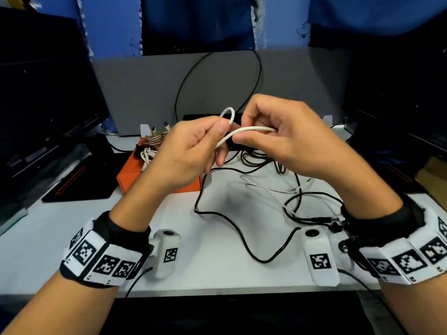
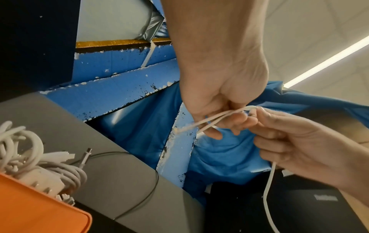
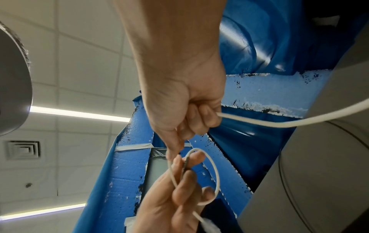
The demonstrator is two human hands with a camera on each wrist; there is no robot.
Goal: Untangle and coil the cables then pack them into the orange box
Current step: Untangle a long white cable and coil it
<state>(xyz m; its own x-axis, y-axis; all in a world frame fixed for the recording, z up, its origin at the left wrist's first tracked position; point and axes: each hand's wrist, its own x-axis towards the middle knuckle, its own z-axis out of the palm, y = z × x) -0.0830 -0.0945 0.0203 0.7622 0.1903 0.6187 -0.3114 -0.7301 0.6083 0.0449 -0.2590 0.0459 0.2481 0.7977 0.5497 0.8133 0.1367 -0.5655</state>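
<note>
Both hands are raised above the table and hold one white cable (image 1: 251, 128). My left hand (image 1: 217, 139) pinches it between thumb and fingers, and a small loop (image 1: 228, 112) stands above the thumb. My right hand (image 1: 251, 134) grips the cable just to the right, fingers curled round it. In the left wrist view the cable (image 2: 219, 116) runs doubled through the left hand (image 2: 217, 126) to the right hand (image 2: 265, 126). In the right wrist view the loop (image 3: 216, 173) circles the left hand's fingers (image 3: 191, 159). The orange box (image 1: 130, 175) sits behind the left hand, holding coiled cables (image 1: 150, 151).
Loose black cables (image 1: 242, 228) and a thin white cable (image 1: 266, 189) sprawl over the white table (image 1: 48, 238) under the right hand. A grey partition (image 1: 145, 88) stands behind. A dark monitor (image 1: 43, 105) is at the left, and a black tray (image 1: 79, 180) lies beside the box.
</note>
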